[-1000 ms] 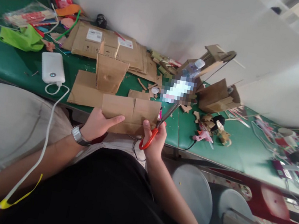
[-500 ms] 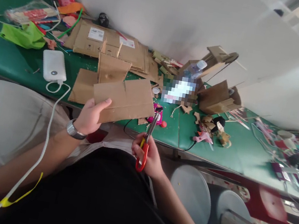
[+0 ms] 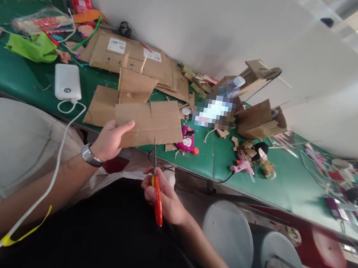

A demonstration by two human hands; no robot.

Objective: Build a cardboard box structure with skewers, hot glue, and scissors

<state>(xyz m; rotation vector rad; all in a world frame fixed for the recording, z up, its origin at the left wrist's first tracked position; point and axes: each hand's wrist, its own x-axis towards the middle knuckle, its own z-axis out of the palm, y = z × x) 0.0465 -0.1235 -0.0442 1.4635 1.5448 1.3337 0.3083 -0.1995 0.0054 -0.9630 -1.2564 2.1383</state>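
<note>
My left hand [image 3: 110,141] grips the left end of a flat piece of cardboard [image 3: 151,122], thumb on top and the other fingers hidden beneath. The cardboard is held out over the table's near edge. In my right hand [image 3: 164,196] is a pair of scissors [image 3: 157,197] with red and yellow handles. Their blades point up at the cardboard's lower edge, the tips at or just over it; whether they touch I cannot tell. Behind the held piece stands an upright cardboard panel [image 3: 136,86] on a flat cardboard sheet [image 3: 100,106].
On the green table [image 3: 193,169] lie a white power bank [image 3: 67,82] with a cable, stacked flat cardboard [image 3: 109,59] and a pink glue gun [image 3: 242,165]. A plastic bottle [image 3: 230,87] and a cardboard box [image 3: 261,120] stand farther right. Grey stools [image 3: 230,235] are below.
My right hand has brought the scissors left and down, from beyond the cardboard's right corner to its lower edge. My left hand keeps its hold, and the view has shifted slightly.
</note>
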